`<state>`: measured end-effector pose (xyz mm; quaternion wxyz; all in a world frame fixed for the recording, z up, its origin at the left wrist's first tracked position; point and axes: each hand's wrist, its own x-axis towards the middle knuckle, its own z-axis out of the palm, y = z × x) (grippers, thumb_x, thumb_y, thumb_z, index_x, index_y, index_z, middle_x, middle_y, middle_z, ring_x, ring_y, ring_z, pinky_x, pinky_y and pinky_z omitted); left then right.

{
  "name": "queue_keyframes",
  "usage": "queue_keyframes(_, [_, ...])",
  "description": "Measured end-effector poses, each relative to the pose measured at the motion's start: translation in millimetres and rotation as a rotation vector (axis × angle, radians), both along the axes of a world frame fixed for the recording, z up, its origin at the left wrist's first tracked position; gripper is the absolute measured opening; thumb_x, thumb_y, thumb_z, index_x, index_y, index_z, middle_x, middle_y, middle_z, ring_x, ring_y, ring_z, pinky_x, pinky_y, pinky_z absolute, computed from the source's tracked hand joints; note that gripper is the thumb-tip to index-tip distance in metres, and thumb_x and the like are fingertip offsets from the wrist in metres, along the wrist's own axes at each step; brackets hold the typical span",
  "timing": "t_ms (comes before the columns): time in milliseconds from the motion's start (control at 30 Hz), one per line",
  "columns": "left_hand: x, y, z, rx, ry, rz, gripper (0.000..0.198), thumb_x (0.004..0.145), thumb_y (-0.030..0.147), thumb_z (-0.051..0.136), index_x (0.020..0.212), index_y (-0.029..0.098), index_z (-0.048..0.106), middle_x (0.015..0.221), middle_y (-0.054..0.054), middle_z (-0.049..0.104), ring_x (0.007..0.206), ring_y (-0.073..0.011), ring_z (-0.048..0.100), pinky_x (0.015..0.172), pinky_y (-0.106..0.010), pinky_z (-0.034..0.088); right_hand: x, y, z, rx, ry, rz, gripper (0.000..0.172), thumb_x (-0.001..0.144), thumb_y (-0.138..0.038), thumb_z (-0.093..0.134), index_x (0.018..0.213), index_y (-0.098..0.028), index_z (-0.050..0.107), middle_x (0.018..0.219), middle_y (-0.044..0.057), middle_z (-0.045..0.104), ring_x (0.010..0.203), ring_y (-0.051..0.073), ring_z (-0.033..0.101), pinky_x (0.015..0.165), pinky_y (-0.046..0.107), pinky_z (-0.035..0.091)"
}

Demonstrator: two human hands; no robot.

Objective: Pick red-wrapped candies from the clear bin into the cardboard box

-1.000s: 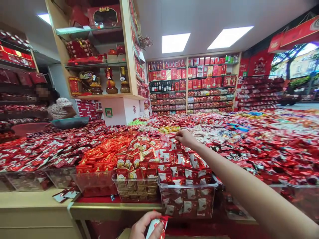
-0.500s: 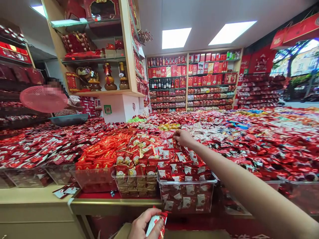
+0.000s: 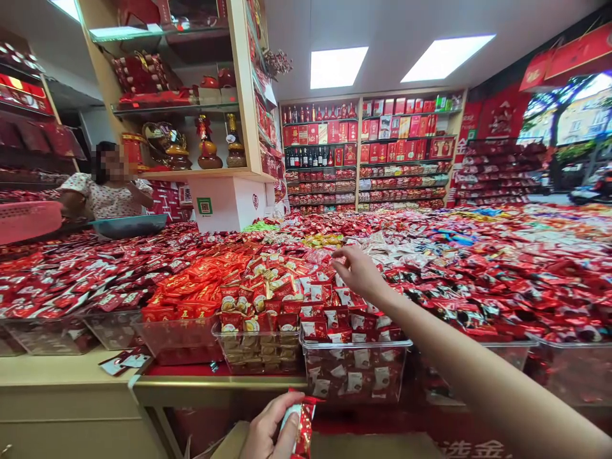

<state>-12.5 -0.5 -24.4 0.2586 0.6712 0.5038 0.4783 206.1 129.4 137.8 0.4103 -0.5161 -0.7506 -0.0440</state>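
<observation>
Filling a clear bin (image 3: 356,345): red packets (image 3: 314,328) — left grip (image 3: 268,427) holding a red-white packet (image 3: 305,428), right grip (image 3: 359,271) slightly parted.

- Left hand (image 3: 272,428): low at the front, before the counter's edge, a packet (image 3: 306,426) between thumb and fingers.
- Right hand (image 3: 357,275): over the back of the near bin (image 3: 356,345); whether its fingertips touch the heaped packets there is hard to tell.
- Left of the near bin: a second bin (image 3: 261,333) just beside it, then a third bin (image 3: 179,347).
- Loose packets (image 3: 125,361): on the counter (image 3: 57,376), before the bins.
- Behind the heaps, at left: a person (image 3: 112,199), with a basin (image 3: 129,226) in front and a basket (image 3: 29,220) left of the basin.
- Far back: wall shelves (image 3: 359,153) holding bottles and boxes; a rack (image 3: 500,172) right of them.
</observation>
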Motion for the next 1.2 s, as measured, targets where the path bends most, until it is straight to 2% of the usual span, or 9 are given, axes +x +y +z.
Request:
queue_keyframes(133, [2.5,-2.8,1.1,-0.057,-0.178,-0.068,0.040,0.076,0.042,0.053,0.110,0.022,0.055,0.083,-0.002,0.067,0.073,-0.0159,0.062,0.070,-0.024,0.048,-4.2,-69.2,-31.0,0.053,0.017,0.290,0.014,0.082,-0.018,0.045,0.087,-0.019,0.057,0.091,0.006,0.056,0.084,0.016,0.053,0.076,0.029,0.043])
queue_keyframes(267, [16.8,-5.9,17.2,-0.103,-0.411,-0.197,0.047,0.075,0.041,0.056,0.116,0.022,0.045,0.072,0.002,0.062,0.065,-0.0130,0.059,0.063,-0.022,0.047,-11.6,-118.8,-78.4,-0.223,0.191,0.467,0.018,0.080,-0.025,0.051,0.097,-0.023,0.055,0.094,0.005,0.059,0.085,0.017,0.054,0.075,0.029,0.044])
queue_keyframes(400, [34.7,-2.1,32.1,-0.182,-0.472,-0.264,0.044,0.074,0.034,0.061,0.113,0.022,0.045,0.068,0.004,0.059,0.060,-0.0113,0.058,0.057,-0.022,0.047,-15.7,-125.9,-114.9,-0.533,0.592,0.606,0.024,0.078,-0.035,0.054,0.100,-0.024,0.055,0.090,0.003,0.063,0.078,0.016,0.057,0.070,0.028,0.046])
queue_keyframes(500, [41.7,1.6,29.7,-0.289,-0.466,-0.365,0.041,0.076,0.033,0.058,0.112,0.017,0.046,0.072,0.000,0.063,0.066,-0.0135,0.061,0.065,-0.025,0.048,-12.1,-118.6,-131.4,-0.640,0.926,0.597,0.027,0.072,-0.040,0.061,0.090,-0.020,0.056,0.074,0.000,0.062,0.060,0.011,0.054,0.056,0.024,0.043])
queue_keyframes(600, [42.0,-0.2,21.0,-0.334,-0.435,-0.402,0.039,0.078,0.031,0.056,0.113,0.015,0.047,0.082,-0.004,0.068,0.076,-0.0147,0.062,0.076,-0.026,0.045,-6.9,-117.2,-142.5,-0.737,1.080,0.570,0.032,0.067,-0.040,0.066,0.086,-0.018,0.055,0.065,-0.003,0.060,0.050,0.007,0.047,0.050,0.022,0.040])
queue_keyframes(767, [41.5,-7.8,16.6,-0.361,-0.431,-0.403,0.042,0.080,0.028,0.054,0.118,0.016,0.043,0.090,-0.006,0.068,0.081,-0.0147,0.061,0.078,-0.027,0.045,-2.8,-124.8,-152.1,-0.786,1.153,0.604,0.035,0.069,-0.041,0.064,0.092,-0.016,0.055,0.069,-0.001,0.062,0.052,0.007,0.050,0.052,0.022,0.040])
queue_keyframes(867, [44.3,-10.7,19.9,-0.374,-0.364,-0.435,0.035,0.079,0.027,0.054,0.112,0.015,0.052,0.097,-0.007,0.067,0.087,-0.0158,0.060,0.081,-0.027,0.044,-1.8,-126.6,-155.0,-0.791,1.151,0.581,0.037,0.068,-0.042,0.065,0.092,-0.016,0.055,0.069,0.000,0.062,0.052,0.008,0.051,0.051,0.023,0.040])
queue_keyframes(967, [46.0,-14.0,22.6,-0.368,-0.267,-0.397,0.030,0.078,0.027,0.055,0.106,0.015,0.058,0.095,-0.006,0.068,0.083,-0.0156,0.060,0.078,-0.025,0.045,-1.9,-128.1,-157.1,-0.768,1.136,0.543,0.036,0.066,-0.043,0.066,0.087,-0.016,0.055,0.067,0.000,0.061,0.053,0.008,0.050,0.049,0.021,0.038])
queue_keyframes(1200, [42.1,-18.7,15.0,-0.328,-0.185,-0.273,0.033,0.077,0.029,0.055,0.108,0.017,0.057,0.096,-0.005,0.067,0.081,-0.0170,0.060,0.078,-0.026,0.047,-5.7,-129.5,-164.7,-0.670,0.980,0.521,0.027,0.073,-0.043,0.059,0.074,-0.017,0.055,0.063,-0.001,0.055,0.055,0.009,0.046,0.050,0.022,0.037])
